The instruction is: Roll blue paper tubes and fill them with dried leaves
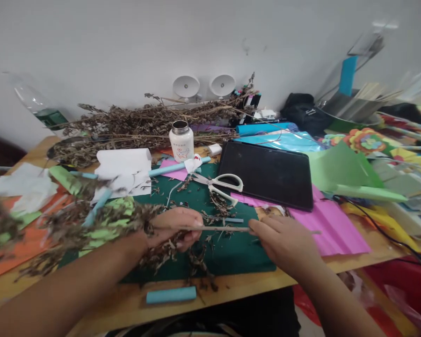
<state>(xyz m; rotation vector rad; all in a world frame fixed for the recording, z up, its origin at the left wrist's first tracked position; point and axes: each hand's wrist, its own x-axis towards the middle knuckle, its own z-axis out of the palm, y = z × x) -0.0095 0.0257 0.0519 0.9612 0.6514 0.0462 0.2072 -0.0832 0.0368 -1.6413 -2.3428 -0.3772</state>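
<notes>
A dried plant stalk [226,228] runs level above the green cutting mat [231,255], its leafy brown end out to the left and its bare end to the right. My left hand [178,224] is closed round it where the leaves begin. Farther along, my right hand [284,236] is closed on the bare part, with the tip poking out past it. Dry leaf crumbs lie on the mat beneath. Just behind the hands rest scissors [219,183] with cream handles, blades apart. A blue paper roll [171,295] lies at the table's front edge.
A dark tablet [266,173] lies behind my right hand. An uncapped white bottle [181,142] stands at the mat's back edge. Dried stalks [126,121] are heaped along the wall. Pink paper [340,229], green paper [340,168] and paper flowers [368,140] fill the right side.
</notes>
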